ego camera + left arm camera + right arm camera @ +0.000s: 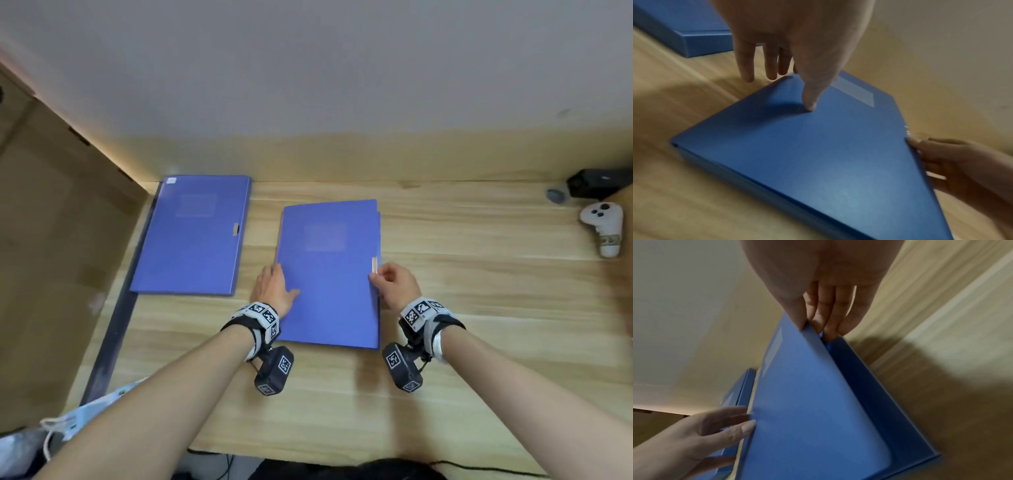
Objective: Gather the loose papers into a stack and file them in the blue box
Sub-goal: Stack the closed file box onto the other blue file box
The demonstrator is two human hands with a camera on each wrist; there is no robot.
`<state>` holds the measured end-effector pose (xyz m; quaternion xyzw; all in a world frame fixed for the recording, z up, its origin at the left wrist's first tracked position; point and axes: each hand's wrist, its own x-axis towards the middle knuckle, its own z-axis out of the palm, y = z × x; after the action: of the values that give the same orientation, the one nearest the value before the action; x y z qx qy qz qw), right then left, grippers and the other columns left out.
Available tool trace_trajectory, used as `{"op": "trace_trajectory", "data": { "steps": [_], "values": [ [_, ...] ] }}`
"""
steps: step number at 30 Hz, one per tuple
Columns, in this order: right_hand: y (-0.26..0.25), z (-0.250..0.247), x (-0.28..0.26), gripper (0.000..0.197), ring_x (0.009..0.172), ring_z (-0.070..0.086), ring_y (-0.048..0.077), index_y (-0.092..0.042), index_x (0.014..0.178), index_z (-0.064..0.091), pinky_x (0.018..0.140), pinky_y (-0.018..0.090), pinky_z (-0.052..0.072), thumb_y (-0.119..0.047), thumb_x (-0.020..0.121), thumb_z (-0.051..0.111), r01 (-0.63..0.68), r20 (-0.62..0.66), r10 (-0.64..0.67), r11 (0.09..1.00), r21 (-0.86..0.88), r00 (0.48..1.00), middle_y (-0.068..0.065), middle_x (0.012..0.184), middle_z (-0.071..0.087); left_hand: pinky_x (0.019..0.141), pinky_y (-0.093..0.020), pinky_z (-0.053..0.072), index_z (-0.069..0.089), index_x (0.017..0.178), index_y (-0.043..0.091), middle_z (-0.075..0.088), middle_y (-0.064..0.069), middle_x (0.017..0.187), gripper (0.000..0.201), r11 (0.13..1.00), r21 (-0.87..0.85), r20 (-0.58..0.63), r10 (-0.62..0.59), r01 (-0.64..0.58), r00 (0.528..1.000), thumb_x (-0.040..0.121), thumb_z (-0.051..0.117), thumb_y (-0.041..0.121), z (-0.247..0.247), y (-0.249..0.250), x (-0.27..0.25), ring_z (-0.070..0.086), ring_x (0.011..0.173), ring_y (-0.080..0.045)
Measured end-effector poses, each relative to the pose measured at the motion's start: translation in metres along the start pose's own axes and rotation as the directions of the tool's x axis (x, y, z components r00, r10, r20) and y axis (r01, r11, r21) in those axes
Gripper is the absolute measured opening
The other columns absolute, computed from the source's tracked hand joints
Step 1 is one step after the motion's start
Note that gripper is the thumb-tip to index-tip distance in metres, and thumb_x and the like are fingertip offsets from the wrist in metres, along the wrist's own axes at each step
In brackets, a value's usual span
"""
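A flat blue file box (329, 274) lies in the middle of the wooden desk (479, 308). My right hand (394, 284) pinches the free edge of its lid (813, 386) near the clasp (374, 265), with the lid raised slightly off the box wall (869, 378). My left hand (274, 287) lies with straight fingers at the box's left edge, thumb (810, 100) pressing on the lid (818, 154). A second blue box (195, 233) lies shut at the back left. No loose papers are in sight.
A white game controller (603, 226) and a black device (596, 183) sit at the desk's back right corner. A brown cabinet side (51, 240) stands to the left. A white bag (85, 414) hangs off the desk's front left.
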<state>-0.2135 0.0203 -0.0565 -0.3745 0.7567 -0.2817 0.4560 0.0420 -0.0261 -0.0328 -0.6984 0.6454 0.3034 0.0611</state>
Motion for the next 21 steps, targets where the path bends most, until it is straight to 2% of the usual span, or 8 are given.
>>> {"op": "trace_trajectory", "data": {
  "steps": [2,5,7,9,14,17,19,21],
  "values": [
    [0.009,0.0,0.005,0.016,0.07,0.059,0.022,-0.024,0.073,0.057,0.073,0.039,0.052,-0.027,0.083,0.069,-0.019,-0.021,0.018,0.997,-0.068,1.0,-0.002,0.072,0.063,0.105,-0.042,0.041,0.036,0.142,0.005,0.045,-0.014,0.14,0.074,0.999,-0.035,-0.004,-0.036,0.036,0.999,0.085,0.07,0.039,0.009,-0.009,0.007,0.045,0.13,-0.032],
    [0.018,-0.003,0.006,0.016,0.076,0.062,0.021,-0.023,0.073,0.059,0.068,0.028,0.044,-0.032,0.082,0.068,-0.08,-0.036,0.074,0.978,-0.192,0.997,-0.005,0.076,0.065,0.099,-0.043,0.045,0.045,0.134,0.008,0.05,-0.011,0.133,0.072,0.992,-0.092,-0.026,-0.086,0.083,0.996,0.079,0.076,0.042,0.017,-0.011,0.015,0.05,0.124,-0.031],
    [0.021,-0.004,0.006,0.017,0.075,0.063,0.019,-0.023,0.073,0.058,0.068,0.028,0.045,-0.035,0.08,0.069,-0.109,-0.058,0.099,0.971,-0.212,0.993,-0.007,0.075,0.066,0.095,-0.043,0.047,0.048,0.13,0.009,0.052,-0.011,0.129,0.071,0.99,-0.104,-0.035,-0.097,0.093,0.995,0.076,0.079,0.042,0.019,-0.01,0.018,0.054,0.119,-0.032],
    [0.023,-0.002,0.007,0.021,0.072,0.063,0.016,-0.021,0.082,0.058,0.069,0.029,0.048,-0.036,0.076,0.072,-0.124,-0.108,0.105,0.974,-0.189,0.989,-0.008,0.076,0.065,0.094,-0.043,0.048,0.048,0.131,0.009,0.051,-0.011,0.13,0.074,0.99,-0.105,-0.027,-0.102,0.098,0.994,0.074,0.081,0.042,0.018,-0.01,0.023,0.054,0.118,-0.033],
    [0.028,0.009,0.009,0.039,0.09,0.06,0.013,-0.015,0.115,0.063,0.088,0.031,0.05,-0.028,0.08,0.074,-0.061,-0.134,0.045,0.991,-0.116,0.99,-0.004,0.103,0.063,0.096,-0.042,0.047,0.045,0.135,0.009,0.047,-0.011,0.134,0.082,0.988,-0.115,0.015,-0.105,0.106,0.994,0.071,0.083,0.042,0.018,-0.013,0.032,0.053,0.121,-0.034],
    [0.024,0.017,0.006,0.03,0.093,0.063,0.02,-0.014,0.113,0.07,0.087,0.03,0.047,-0.022,0.085,0.069,-0.026,-0.152,0.005,0.991,-0.133,0.988,0.005,0.105,0.062,0.099,-0.045,0.047,0.045,0.133,0.008,0.047,-0.012,0.133,0.083,0.986,-0.134,0.029,-0.1,0.103,0.995,0.07,0.084,0.044,0.016,-0.016,0.033,0.053,0.121,-0.034],
    [0.02,0.02,0.004,0.024,0.091,0.062,0.025,-0.013,0.108,0.073,0.084,0.03,0.047,-0.017,0.085,0.066,-0.017,-0.162,-0.002,0.993,-0.113,0.987,0.013,0.104,0.059,0.097,-0.045,0.049,0.049,0.129,0.007,0.049,-0.012,0.13,0.075,0.986,-0.139,0.046,-0.092,0.097,0.995,0.073,0.081,0.044,0.012,-0.017,0.034,0.055,0.117,-0.033],
    [0.012,0.024,0.001,0.024,0.087,0.059,0.021,-0.011,0.109,0.072,0.084,0.031,0.046,-0.013,0.087,0.064,0.003,-0.18,-0.014,0.998,-0.063,0.984,0.012,0.102,0.056,0.094,-0.045,0.05,0.053,0.124,0.007,0.05,-0.011,0.127,0.062,0.987,-0.14,0.05,-0.074,0.08,0.996,0.08,0.074,0.044,0.004,-0.019,0.036,0.056,0.113,-0.033]
  ]
}}
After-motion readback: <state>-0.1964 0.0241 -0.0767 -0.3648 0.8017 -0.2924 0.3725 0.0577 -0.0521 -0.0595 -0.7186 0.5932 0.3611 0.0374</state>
